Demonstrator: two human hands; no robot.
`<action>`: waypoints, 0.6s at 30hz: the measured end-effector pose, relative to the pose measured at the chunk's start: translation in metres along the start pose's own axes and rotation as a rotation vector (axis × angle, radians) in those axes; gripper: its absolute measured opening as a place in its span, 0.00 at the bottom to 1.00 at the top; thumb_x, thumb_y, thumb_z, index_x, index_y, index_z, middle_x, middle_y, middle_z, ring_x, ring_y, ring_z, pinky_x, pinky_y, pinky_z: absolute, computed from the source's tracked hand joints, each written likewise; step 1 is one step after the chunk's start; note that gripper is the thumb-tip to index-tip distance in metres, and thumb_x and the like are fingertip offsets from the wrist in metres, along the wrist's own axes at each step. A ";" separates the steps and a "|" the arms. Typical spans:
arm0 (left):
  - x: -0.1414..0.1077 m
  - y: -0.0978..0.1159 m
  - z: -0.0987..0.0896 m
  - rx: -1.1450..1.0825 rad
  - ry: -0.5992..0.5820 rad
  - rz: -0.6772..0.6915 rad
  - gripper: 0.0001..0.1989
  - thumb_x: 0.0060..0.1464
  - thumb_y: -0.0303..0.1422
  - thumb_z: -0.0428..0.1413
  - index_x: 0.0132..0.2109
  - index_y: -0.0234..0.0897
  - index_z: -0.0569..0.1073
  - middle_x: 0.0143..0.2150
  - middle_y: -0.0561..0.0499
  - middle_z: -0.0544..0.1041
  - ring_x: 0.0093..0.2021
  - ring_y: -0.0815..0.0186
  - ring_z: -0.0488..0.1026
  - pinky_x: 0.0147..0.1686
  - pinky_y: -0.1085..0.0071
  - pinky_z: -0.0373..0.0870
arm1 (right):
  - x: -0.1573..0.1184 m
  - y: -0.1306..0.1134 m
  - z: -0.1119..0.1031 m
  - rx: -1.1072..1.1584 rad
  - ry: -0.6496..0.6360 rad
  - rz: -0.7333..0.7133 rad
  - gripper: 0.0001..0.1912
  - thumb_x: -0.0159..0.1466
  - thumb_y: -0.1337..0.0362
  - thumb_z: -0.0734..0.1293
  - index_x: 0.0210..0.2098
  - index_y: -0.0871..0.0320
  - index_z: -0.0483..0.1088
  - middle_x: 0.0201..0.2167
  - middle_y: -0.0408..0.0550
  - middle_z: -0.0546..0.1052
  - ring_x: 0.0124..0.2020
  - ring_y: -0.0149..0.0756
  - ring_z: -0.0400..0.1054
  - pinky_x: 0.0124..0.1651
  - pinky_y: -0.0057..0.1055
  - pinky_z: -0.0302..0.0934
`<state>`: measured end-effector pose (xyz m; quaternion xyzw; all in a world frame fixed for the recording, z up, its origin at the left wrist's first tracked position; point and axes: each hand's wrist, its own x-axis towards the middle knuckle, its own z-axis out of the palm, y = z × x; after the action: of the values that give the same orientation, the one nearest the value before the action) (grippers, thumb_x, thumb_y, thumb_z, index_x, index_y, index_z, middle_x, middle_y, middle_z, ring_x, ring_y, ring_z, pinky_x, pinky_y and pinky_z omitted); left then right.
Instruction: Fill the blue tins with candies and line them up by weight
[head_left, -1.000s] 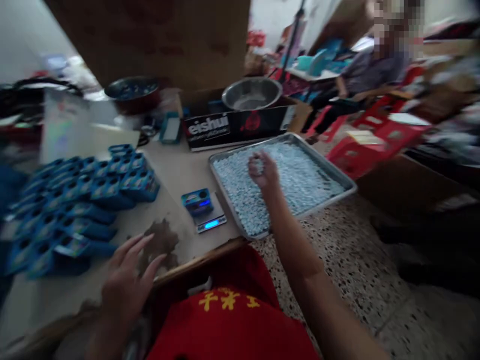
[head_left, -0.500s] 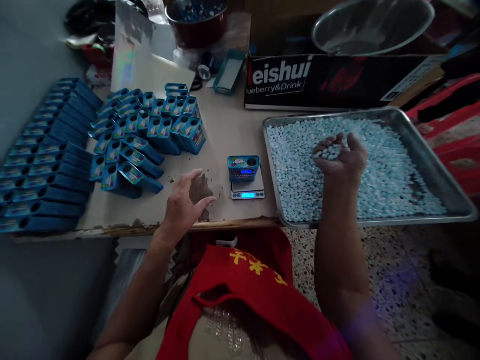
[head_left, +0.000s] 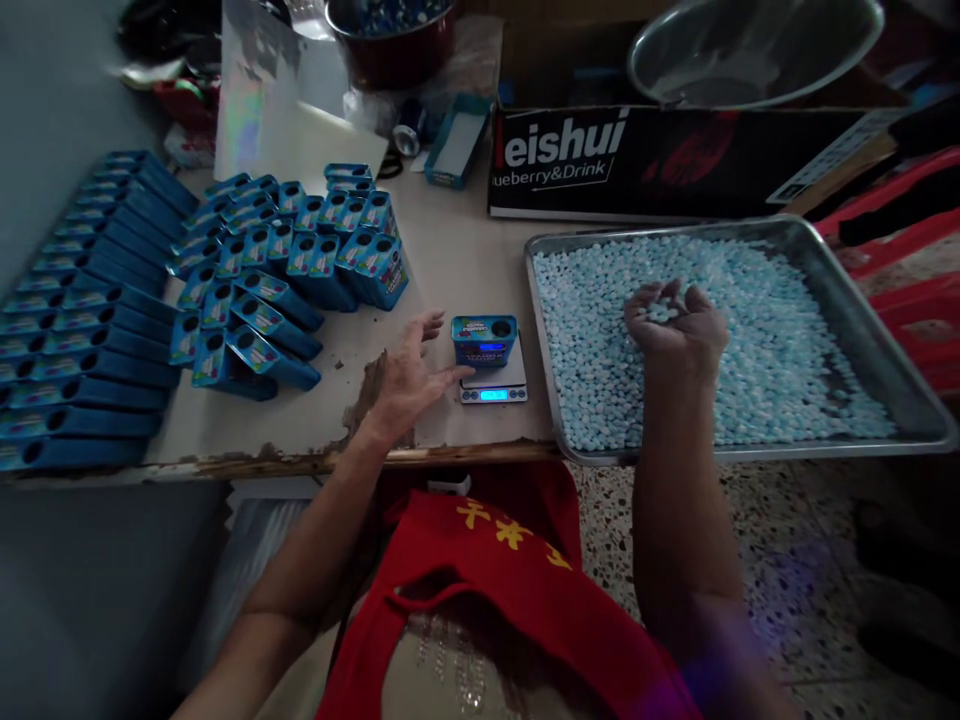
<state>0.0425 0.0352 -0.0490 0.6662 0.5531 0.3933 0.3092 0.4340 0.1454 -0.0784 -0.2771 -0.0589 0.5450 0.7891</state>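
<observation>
On a small digital scale point(head_left: 493, 395) with a lit display stands a blue printed box point(head_left: 472, 352), upright, with a round dark hole in its top. My left hand point(head_left: 405, 380) is at the box's left side, fingers apart and thumb stretched toward the box's lower front; it holds nothing, and whether the thumb touches is unclear. Palm up, my right hand point(head_left: 682, 330) is cupped around several small pale blue and white candies point(head_left: 664, 311). It is above the metal tray point(head_left: 825, 447), where a wide layer of the same candies point(head_left: 600, 370) lies.
Many similar blue boxes point(head_left: 304, 255) stand grouped left, with more in rows point(head_left: 90, 385) beyond them. Behind are a black carton point(head_left: 562, 190), a steel bowl point(head_left: 750, 98), a dark red pot point(head_left: 405, 60), a can point(head_left: 409, 125) and an open blue box point(head_left: 450, 150). The table's front edge is chipped.
My left hand has moved right, up to the box on the scale, still with its fingers apart. My right hand stays above the tray, its fingers curled slightly more around the candies.
</observation>
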 end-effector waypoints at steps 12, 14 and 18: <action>0.009 -0.013 0.018 -0.255 -0.026 -0.038 0.49 0.50 0.40 0.82 0.74 0.44 0.71 0.71 0.36 0.78 0.74 0.44 0.76 0.72 0.44 0.77 | -0.103 0.065 0.105 -0.454 -0.322 0.122 0.21 0.80 0.49 0.69 0.33 0.51 0.65 0.29 0.41 0.68 0.25 0.30 0.56 0.25 0.28 0.55; 0.001 -0.016 0.008 -0.255 -0.033 -0.051 0.46 0.52 0.39 0.81 0.73 0.43 0.73 0.70 0.36 0.79 0.71 0.45 0.78 0.71 0.46 0.78 | -0.121 0.077 0.120 -0.455 -0.270 0.102 0.21 0.79 0.47 0.70 0.35 0.51 0.67 0.31 0.41 0.70 0.26 0.30 0.57 0.26 0.27 0.57; -0.008 -0.021 -0.009 -0.269 0.015 -0.068 0.39 0.55 0.38 0.78 0.70 0.43 0.75 0.70 0.38 0.80 0.66 0.50 0.82 0.68 0.50 0.81 | -0.138 0.096 0.130 -0.504 -0.283 0.008 0.16 0.78 0.50 0.71 0.39 0.52 0.70 0.32 0.40 0.70 0.27 0.28 0.59 0.28 0.24 0.59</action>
<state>0.0235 0.0308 -0.0635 0.5968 0.5199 0.4579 0.4048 0.2482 0.0945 0.0115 -0.3859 -0.3008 0.5497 0.6771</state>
